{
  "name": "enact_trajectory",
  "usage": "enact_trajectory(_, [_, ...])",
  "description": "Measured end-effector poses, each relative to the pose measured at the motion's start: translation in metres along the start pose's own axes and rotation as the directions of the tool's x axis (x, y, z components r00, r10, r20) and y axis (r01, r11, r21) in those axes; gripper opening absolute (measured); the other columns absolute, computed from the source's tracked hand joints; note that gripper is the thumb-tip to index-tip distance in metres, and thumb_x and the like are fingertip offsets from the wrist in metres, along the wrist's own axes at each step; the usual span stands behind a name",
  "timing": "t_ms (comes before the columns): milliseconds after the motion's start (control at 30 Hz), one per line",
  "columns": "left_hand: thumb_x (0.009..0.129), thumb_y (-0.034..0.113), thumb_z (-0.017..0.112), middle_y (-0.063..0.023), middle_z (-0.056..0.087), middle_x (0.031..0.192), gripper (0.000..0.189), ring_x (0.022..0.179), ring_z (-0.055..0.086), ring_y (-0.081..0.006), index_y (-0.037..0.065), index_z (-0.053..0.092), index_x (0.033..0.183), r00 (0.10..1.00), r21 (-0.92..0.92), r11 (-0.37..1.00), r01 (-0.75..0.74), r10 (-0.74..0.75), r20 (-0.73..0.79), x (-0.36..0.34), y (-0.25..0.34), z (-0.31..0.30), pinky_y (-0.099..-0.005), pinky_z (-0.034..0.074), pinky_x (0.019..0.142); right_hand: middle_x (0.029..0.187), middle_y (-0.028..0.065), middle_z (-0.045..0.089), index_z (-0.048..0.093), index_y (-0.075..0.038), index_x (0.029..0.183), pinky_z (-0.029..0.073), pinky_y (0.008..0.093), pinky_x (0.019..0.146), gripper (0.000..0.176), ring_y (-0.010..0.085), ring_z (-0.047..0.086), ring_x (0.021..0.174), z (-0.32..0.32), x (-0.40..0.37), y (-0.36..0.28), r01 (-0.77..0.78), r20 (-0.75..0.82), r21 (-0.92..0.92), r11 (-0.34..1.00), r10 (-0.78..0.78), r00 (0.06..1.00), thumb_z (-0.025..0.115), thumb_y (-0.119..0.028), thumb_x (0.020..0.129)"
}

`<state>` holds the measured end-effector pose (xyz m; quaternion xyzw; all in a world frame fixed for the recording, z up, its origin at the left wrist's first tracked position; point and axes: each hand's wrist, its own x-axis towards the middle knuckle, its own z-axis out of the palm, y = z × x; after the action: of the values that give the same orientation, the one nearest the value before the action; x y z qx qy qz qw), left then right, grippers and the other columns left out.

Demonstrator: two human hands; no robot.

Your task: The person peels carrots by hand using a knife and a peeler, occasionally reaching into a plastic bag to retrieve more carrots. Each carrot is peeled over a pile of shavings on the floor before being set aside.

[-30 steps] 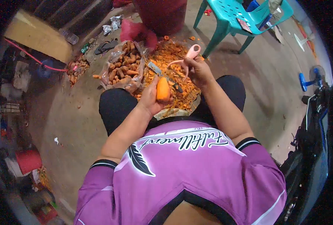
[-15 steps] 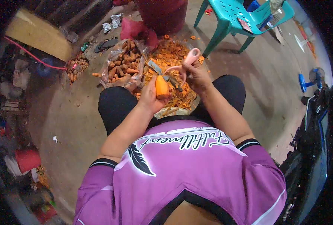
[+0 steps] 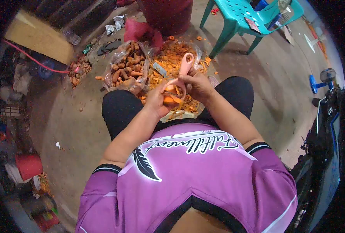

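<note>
My left hand (image 3: 157, 101) is wrapped round an orange carrot (image 3: 171, 100), low between my knees. My right hand (image 3: 197, 84) grips a pink peeler (image 3: 185, 66), whose looped handle end points up and away from me. The peeler's forked head lies over the carrot and hides part of it. Beneath both hands spreads a heap of orange peelings and slices (image 3: 179, 50). A knife with a grey blade (image 3: 159, 69) rests on the heap, just beyond my left hand.
An open plastic bag of unpeeled carrots (image 3: 129, 64) lies left of the heap. Behind stand a dark red bin (image 3: 168, 17) and a green plastic chair (image 3: 240, 23). A wooden board (image 3: 40, 37) is at the far left, a motorcycle (image 3: 320, 155) at the right.
My right hand has moved down and left, bringing the peeler from beside the carrot onto it. The carrot in my left hand is now tilted and partly covered.
</note>
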<state>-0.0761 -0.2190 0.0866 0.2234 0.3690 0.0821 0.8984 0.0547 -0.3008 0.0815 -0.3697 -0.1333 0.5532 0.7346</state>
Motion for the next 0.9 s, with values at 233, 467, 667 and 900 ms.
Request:
enact_trajectory(233, [0.081,0.035,0.047,-0.0016,0.053,0.074,0.024,0.064,0.054,-0.0149,0.013,0.051,0.091,0.982,0.058,0.992,0.110,-0.117,0.149,-0.011,0.005,0.001,-0.0333,0.043,0.045,0.077,0.0066,0.055,0.047,-0.005,0.089,0.047,0.0265,0.058,0.018,0.0161,0.055,0.064,-0.031,0.026,-0.028,0.206,-0.179,-0.059,0.977,-0.213,0.960,0.057,-0.011,0.075])
enact_trajectory(467, [0.081,0.038,0.047,-0.0018,0.053,0.072,0.027,0.056,0.053,-0.0160,0.012,0.051,0.090,0.983,-0.008,0.995,0.102,-0.100,0.156,-0.012,0.007,0.011,-0.0311,0.042,0.040,0.073,0.0048,0.055,0.048,-0.007,0.090,0.046,0.0253,0.052,0.020,0.0152,0.055,0.061,-0.019,0.015,-0.004,-0.009,0.037,0.011,1.000,0.008,0.999,0.059,-0.009,0.073])
enact_trajectory(667, [0.081,0.039,0.045,-0.0023,0.054,0.076,0.030,0.066,0.054,-0.0172,0.012,0.050,0.093,0.989,0.018,0.997,0.071,-0.073,0.130,-0.007,0.011,0.002,-0.0325,0.045,0.049,0.077,0.0071,0.054,0.043,-0.002,0.093,0.048,0.0273,0.054,0.023,0.0166,0.056,0.064,-0.041,0.027,-0.027,0.152,-0.261,0.044,0.987,-0.135,0.956,0.056,-0.010,0.076])
enact_trajectory(900, [0.083,0.042,0.040,-0.0024,0.054,0.078,0.030,0.067,0.053,-0.0164,0.015,0.050,0.093,0.999,-0.035,0.999,0.042,-0.042,0.011,0.002,0.008,0.003,-0.0336,0.045,0.055,0.076,0.0058,0.056,0.049,-0.003,0.089,0.047,0.0266,0.056,0.020,0.0148,0.055,0.066,-0.007,0.014,-0.008,0.021,-0.077,-0.076,0.997,-0.027,0.997,0.058,-0.014,0.075])
